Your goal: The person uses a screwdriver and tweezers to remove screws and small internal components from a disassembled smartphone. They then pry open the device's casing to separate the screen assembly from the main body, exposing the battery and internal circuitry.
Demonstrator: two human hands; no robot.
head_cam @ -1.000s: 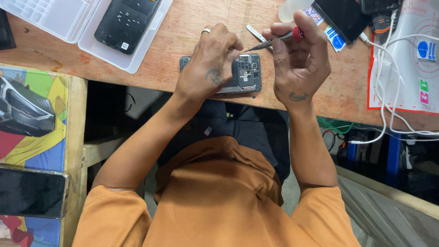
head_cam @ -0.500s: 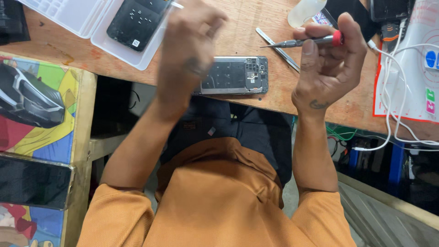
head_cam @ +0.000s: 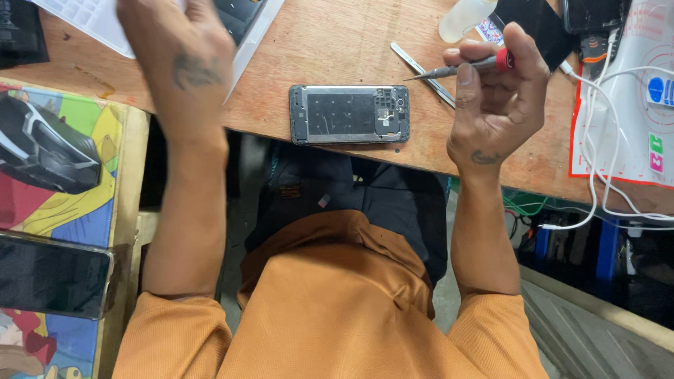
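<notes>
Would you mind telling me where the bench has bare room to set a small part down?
Bare wood lies between the opened phone and the clear tray, up to the bottle. A narrower strip runs below the right hand. The right end is crowded with tweezers, white cables and a mat.

The scene is evenly and brightly lit, with only soft shadows under the wooden bench (head_cam: pixel 337 42) at mid-frame. Motion blur is seen on the left hand (head_cam: pixel 179 49) at upper left (its edges are smeared). The centre is rendered sharp; no strong glare is seen.
</notes>
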